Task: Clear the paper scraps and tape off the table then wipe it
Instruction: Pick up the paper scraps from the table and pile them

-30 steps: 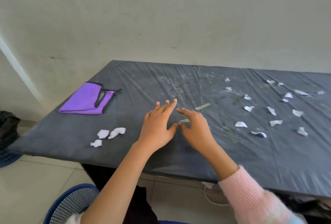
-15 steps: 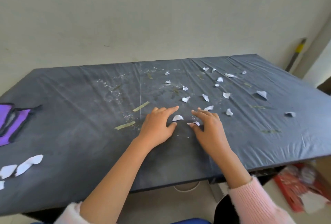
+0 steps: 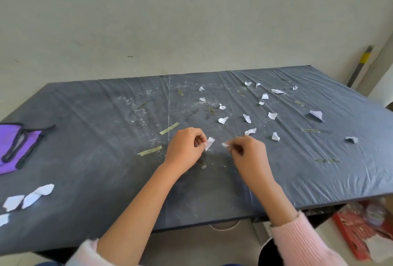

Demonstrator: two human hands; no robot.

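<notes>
A dark table point(image 3: 95, 142) fills the view. My left hand point(image 3: 186, 148) pinches a white paper scrap point(image 3: 210, 143) just above the tabletop. Close to its right, my right hand point(image 3: 248, 155) pinches a smaller white scrap point(image 3: 225, 145). Several more white scraps point(image 3: 247, 118) lie scattered over the right half, and three lie near the front left edge point(image 3: 32, 197). Greenish tape strips point(image 3: 150, 150) point(image 3: 169, 128) are stuck left of my hands, with others point(image 3: 310, 130) on the right. A purple cloth point(image 3: 12, 144) lies at the far left.
White crumbs point(image 3: 140, 106) dust the middle of the table. A wall runs behind the table. A pole with a yellow band point(image 3: 361, 63) leans at the back right. A red package point(image 3: 365, 229) sits on the floor under the right front corner.
Both hands were flat with fingers reaching to scraps on the table; now each pinches a scrap and has lifted it. The view has swung right along the table.
</notes>
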